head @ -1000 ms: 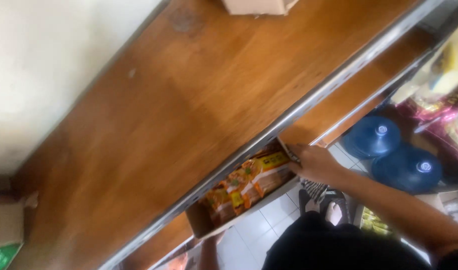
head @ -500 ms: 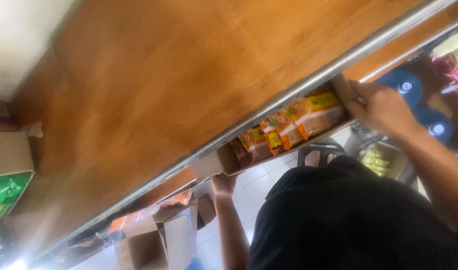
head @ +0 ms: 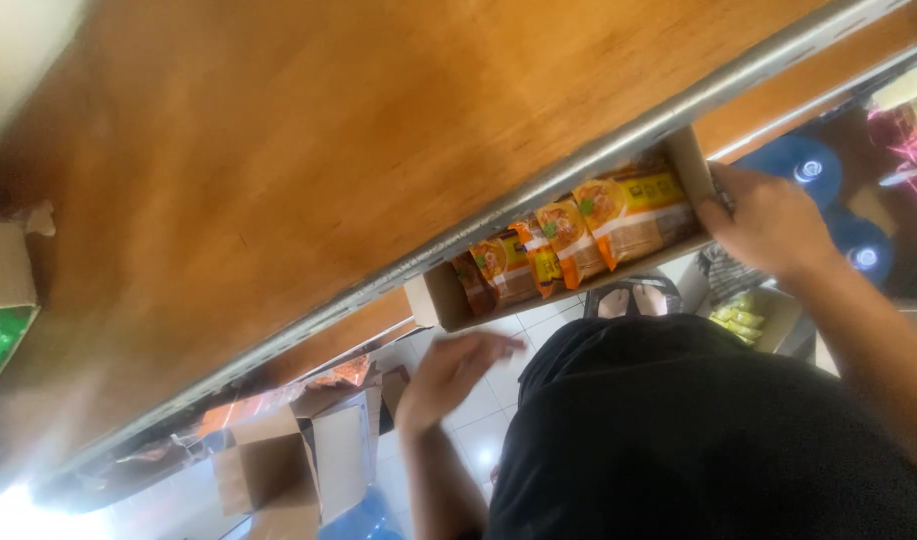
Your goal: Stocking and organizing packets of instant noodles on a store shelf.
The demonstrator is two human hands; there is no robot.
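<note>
A long open cardboard tray (head: 433,298) of orange and yellow snack packets (head: 568,236) sits just below the metal edge of a wooden shelf (head: 308,150). My right hand (head: 763,220) grips the tray's right end. Held beneath the tray's left part is my left hand (head: 448,375), fingers spread and slightly blurred, touching nothing that I can see. My dark shirt fills the lower right.
Open brown cartons (head: 298,460) stand on the white tiled floor at lower left. Blue water jug tops (head: 803,165) show at right. A cardboard box with a green label (head: 3,300) rests at the left edge. A small bin of yellow packets (head: 743,320) lies below my right arm.
The view swung left and nearer. My right hand went from the tray's front edge to gripping its right end. My left hand rose from low beside the cartons to just under the tray.
</note>
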